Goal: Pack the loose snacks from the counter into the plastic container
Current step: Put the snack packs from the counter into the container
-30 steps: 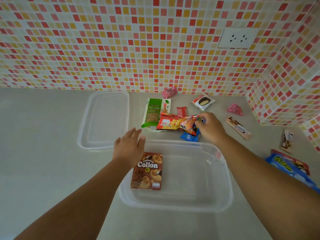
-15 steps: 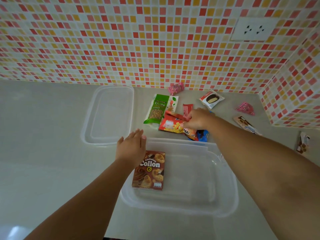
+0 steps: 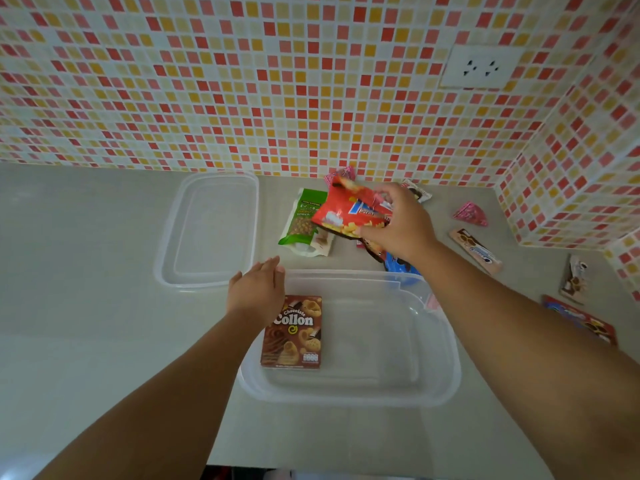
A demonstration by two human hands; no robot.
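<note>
A clear plastic container [image 3: 440,386] sits near the counter's front edge, with a brown Collon box [image 3: 294,332] lying flat in its left part. My left hand [image 3: 258,292] rests open on the container's far-left corner. My right hand [image 3: 398,223] is shut on a red snack bag [image 3: 346,211], lifted off the counter behind the container. A green snack pouch [image 3: 301,216] lies flat beside it. A blue packet [image 3: 398,266] shows under my right wrist.
The container's clear lid [image 3: 211,230] lies to the left. Small wrapped snacks lie to the right: a pink one [image 3: 471,214], a long biscuit bar [image 3: 476,251], a small brown packet [image 3: 575,278], a red pack [image 3: 581,320]. Tiled walls close the back and right.
My right hand closed on the red snack bag and raised it off the pile, tilting it up. My left hand stayed at the container's corner.
</note>
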